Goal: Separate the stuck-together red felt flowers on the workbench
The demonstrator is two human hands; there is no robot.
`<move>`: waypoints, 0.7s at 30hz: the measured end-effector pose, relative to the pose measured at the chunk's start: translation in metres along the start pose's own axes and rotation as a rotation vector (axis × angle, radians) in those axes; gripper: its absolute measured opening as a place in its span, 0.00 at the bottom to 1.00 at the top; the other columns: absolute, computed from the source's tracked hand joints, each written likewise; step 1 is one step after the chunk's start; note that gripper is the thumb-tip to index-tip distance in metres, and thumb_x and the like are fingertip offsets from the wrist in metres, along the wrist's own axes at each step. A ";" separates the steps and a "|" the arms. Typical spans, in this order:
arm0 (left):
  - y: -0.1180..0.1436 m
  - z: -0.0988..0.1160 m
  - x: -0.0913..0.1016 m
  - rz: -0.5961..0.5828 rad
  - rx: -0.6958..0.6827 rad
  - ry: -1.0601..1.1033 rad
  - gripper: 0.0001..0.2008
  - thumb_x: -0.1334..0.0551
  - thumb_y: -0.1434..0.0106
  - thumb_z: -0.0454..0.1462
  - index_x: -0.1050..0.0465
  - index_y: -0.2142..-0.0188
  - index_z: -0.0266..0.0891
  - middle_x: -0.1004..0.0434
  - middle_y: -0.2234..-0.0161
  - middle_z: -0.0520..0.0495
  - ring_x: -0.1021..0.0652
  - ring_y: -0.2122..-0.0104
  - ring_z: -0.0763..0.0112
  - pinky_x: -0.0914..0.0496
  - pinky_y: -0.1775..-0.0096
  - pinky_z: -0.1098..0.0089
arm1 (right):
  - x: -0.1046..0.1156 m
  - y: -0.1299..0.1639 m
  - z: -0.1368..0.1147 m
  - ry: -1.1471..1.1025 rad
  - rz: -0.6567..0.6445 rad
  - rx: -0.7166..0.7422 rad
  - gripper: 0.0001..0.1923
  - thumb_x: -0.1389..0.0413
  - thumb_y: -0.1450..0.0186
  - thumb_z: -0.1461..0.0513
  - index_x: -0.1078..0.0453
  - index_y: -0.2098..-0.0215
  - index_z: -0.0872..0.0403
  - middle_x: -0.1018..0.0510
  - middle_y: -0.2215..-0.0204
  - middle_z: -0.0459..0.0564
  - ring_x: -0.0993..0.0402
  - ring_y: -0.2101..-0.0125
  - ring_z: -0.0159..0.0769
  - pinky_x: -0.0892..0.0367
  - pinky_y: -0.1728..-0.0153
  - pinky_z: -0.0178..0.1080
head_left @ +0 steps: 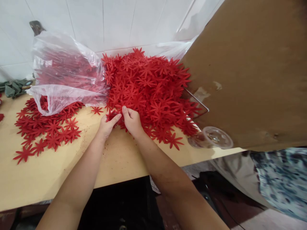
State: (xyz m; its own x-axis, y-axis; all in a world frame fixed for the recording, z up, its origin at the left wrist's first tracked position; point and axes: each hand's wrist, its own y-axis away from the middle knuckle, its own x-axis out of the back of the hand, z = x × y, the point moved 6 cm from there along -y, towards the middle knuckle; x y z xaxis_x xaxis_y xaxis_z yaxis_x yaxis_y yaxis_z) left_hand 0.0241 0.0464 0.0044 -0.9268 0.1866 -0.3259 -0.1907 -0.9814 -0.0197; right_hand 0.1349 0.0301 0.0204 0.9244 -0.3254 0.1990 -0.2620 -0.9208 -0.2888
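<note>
A view looked down from the person's head onto a light wooden tabletop (120, 159) set against a white tiled wall (103, 22). Two bare forearms reached forward from the bottom edge and met at the near edge of a big heap of red star-shaped cutouts (148, 86), which lay in the middle of the table and spread back to the wall.

The left hand (107, 123) was curled, its thumb and fingertips pinched on red cutouts at the front of the heap. The right hand (131, 121) sat just beside it, touching it, with fingers bent down into the same spot and the thumb pointing up; it seemed to grip the same small bunch, though the fingertips were partly hidden by the pieces.

To the left, a clear plastic bag (64, 73) stuffed with more red cutouts lay slumped against the heap. In front of it and under its open mouth, a flatter scatter of loose cutouts (48, 127) covered the left part of the table, well apart from the hands.

To the right, a large brown board (251, 73) leaned over the table's edge. A clear plastic cup (211, 137) lay on its side near the board's lower edge, just beside the heap.
</note>
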 end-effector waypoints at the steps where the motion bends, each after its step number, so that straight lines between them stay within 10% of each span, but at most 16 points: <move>1: -0.001 0.000 0.001 0.012 -0.020 -0.009 0.14 0.32 0.58 0.40 0.26 0.70 0.37 0.23 0.70 0.50 0.25 0.68 0.73 0.33 0.58 0.68 | 0.000 0.000 0.000 0.029 0.013 0.014 0.23 0.57 0.39 0.47 0.48 0.84 0.53 0.47 0.86 0.40 0.50 0.82 0.25 0.50 0.79 0.33; 8: -0.004 -0.005 0.012 0.155 -0.010 -0.089 0.07 0.34 0.55 0.36 0.27 0.75 0.37 0.27 0.78 0.52 0.28 0.75 0.74 0.33 0.64 0.69 | 0.026 -0.010 0.004 0.029 0.246 0.068 0.13 0.52 0.41 0.52 0.37 0.68 0.54 0.31 0.73 0.47 0.35 0.72 0.31 0.36 0.67 0.36; 13: -0.003 -0.001 0.013 0.193 -0.049 -0.019 0.08 0.34 0.56 0.36 0.27 0.74 0.37 0.25 0.75 0.53 0.27 0.74 0.76 0.32 0.63 0.70 | 0.046 -0.013 -0.002 0.174 0.377 0.179 0.23 0.48 0.44 0.56 0.40 0.51 0.55 0.34 0.52 0.59 0.34 0.55 0.39 0.36 0.55 0.46; 16: -0.004 0.002 0.009 0.153 -0.066 0.001 0.10 0.33 0.58 0.36 0.27 0.74 0.36 0.24 0.73 0.51 0.26 0.70 0.74 0.33 0.59 0.68 | 0.035 -0.004 -0.021 0.323 0.294 0.318 0.24 0.47 0.44 0.55 0.38 0.51 0.55 0.33 0.50 0.58 0.40 0.47 0.43 0.44 0.47 0.50; 21: -0.004 -0.002 0.011 0.165 0.004 -0.007 0.11 0.32 0.58 0.39 0.28 0.74 0.36 0.25 0.74 0.51 0.26 0.71 0.73 0.32 0.60 0.68 | 0.004 0.004 -0.020 0.121 -0.023 0.221 0.18 0.46 0.44 0.53 0.33 0.60 0.56 0.25 0.63 0.53 0.29 0.63 0.35 0.34 0.59 0.39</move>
State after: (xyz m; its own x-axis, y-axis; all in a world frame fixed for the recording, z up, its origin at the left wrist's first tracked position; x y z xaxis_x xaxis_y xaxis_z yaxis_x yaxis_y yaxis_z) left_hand 0.0159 0.0520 -0.0012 -0.9480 0.0229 -0.3175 -0.0366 -0.9986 0.0371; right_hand 0.1318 0.0212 0.0386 0.8862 -0.3401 0.3147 -0.1617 -0.8635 -0.4778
